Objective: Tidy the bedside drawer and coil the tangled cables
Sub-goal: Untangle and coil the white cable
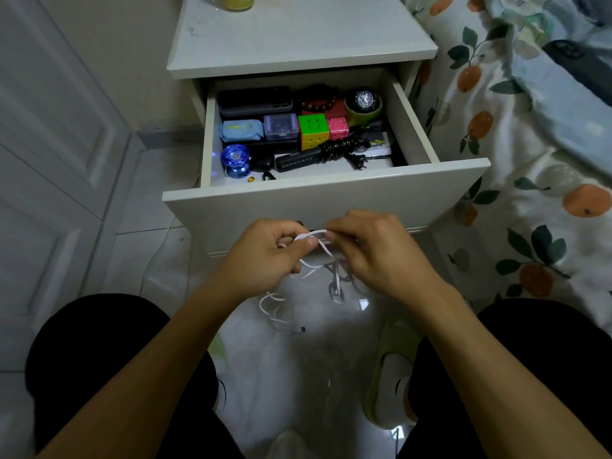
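Below the open drawer [326, 190], both hands pinching white cable [313, 234], loop lying left-right

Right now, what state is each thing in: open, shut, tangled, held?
Drawer: pulled open, full of items.
White cable: tangled, partly looped, pinched by both hands, hanging below.
Left hand: pinching the cable.
Right hand: pinching the cable.
Black power strip: in the drawer, cord bundled.
Small purple box: closed.
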Tool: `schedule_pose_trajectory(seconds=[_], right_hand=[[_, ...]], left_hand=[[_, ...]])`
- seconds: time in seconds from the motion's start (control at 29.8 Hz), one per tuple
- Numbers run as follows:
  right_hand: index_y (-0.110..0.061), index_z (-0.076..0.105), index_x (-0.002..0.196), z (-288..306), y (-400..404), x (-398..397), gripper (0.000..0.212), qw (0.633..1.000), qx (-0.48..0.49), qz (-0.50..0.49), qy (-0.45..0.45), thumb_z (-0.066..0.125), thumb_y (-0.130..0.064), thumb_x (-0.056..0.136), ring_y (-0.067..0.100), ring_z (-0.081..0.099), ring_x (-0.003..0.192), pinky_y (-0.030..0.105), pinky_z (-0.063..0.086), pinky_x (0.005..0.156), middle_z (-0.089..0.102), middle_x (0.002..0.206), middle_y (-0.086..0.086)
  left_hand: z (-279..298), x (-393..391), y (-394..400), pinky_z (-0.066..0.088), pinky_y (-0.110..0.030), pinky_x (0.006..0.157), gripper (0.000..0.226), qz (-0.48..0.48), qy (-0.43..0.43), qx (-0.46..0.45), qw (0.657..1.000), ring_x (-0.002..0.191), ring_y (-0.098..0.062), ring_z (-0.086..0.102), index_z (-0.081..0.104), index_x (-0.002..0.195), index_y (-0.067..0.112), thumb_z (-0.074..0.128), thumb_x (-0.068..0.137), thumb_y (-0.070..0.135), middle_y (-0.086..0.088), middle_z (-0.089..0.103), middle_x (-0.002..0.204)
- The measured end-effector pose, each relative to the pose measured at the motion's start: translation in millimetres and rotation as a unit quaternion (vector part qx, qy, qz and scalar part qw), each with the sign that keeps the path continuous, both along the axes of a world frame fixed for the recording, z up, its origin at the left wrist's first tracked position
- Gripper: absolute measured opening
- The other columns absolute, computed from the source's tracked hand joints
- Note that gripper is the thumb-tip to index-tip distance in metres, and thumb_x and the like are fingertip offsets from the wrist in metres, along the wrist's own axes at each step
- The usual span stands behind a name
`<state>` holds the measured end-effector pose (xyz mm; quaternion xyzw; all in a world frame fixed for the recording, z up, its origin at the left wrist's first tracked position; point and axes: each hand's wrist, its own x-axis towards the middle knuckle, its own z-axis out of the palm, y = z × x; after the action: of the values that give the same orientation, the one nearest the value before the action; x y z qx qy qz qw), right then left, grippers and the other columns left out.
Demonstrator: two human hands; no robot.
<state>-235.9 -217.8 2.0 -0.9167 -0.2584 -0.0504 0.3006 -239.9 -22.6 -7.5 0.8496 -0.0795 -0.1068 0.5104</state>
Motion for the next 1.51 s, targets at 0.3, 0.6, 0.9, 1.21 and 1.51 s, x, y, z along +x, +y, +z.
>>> schedule_pose_trajectory(seconds=[0.3,0.6,0.9,1.21,1.51], right_hand=[[-0.015,0.068,0.079,12.8,-33.5,4.5,0.020,0.933,0.270,-0.233,0.053,0.057,-0.026,0.091,0.001,0.046,0.053,0.020,0.038,0.050,0.056,0.059,-0.003],[-0.014,0.063,0.123,-10.2,-17.8,-0.3,0.032,0.987,-0.077,-0.047,0.130,0.055,-0.029,0.096,0.018,0.061,0.097,0.037,0.052,0.083,0.065,0.113,0.005],[-0.032,0.069,0.101,-4.6,-9.4,-6.7,0.019,0.973,0.064,0.007,0.220,0.065,-0.044,0.087,-0.005,0.058,0.091,0.020,0.048,0.080,0.065,0.097,-0.017],[-0.020,0.073,0.091,-5.2,-11.6,-1.8,0.017,0.981,0.108,-0.110,0.114,0.059,-0.029,0.096,0.003,0.063,0.072,0.015,0.046,0.062,0.070,0.078,-0.009],[-0.015,0.062,0.093,-9.5,-6.1,-4.0,0.021,0.996,0.015,-0.082,0.015,0.053,-0.034,0.098,0.014,0.054,0.078,0.041,0.051,0.068,0.059,0.088,-0.001]], left_hand=[[-7.2,4.6,11.1,0.055,-0.016,0.059,0.024,0.055,0.070,0.018,0.996,0.059,-0.010,0.065,0.069,0.083,0.023,0.056,0.097,0.009,-0.001,0.066,0.065],[6.6,-0.2,4.2,0.052,-0.015,0.061,0.022,0.083,0.044,-0.103,0.990,0.062,-0.011,0.067,0.076,0.080,0.019,0.060,0.095,0.019,-0.003,0.070,0.068],[5.1,-1.9,7.1,0.059,-0.030,0.078,0.018,0.084,0.092,-0.246,0.961,0.091,-0.028,0.074,0.079,0.088,0.023,0.063,0.090,0.030,-0.013,0.076,0.095],[9.0,2.7,14.2,0.059,-0.030,0.076,0.022,0.076,0.176,-0.317,0.929,0.084,-0.030,0.073,0.079,0.077,0.007,0.057,0.075,0.008,-0.021,0.074,0.090],[2.5,1.2,6.7,0.058,-0.031,0.077,0.023,0.097,0.158,-0.295,0.937,0.088,-0.028,0.073,0.071,0.072,0.017,0.065,0.082,-0.003,-0.010,0.073,0.082]])
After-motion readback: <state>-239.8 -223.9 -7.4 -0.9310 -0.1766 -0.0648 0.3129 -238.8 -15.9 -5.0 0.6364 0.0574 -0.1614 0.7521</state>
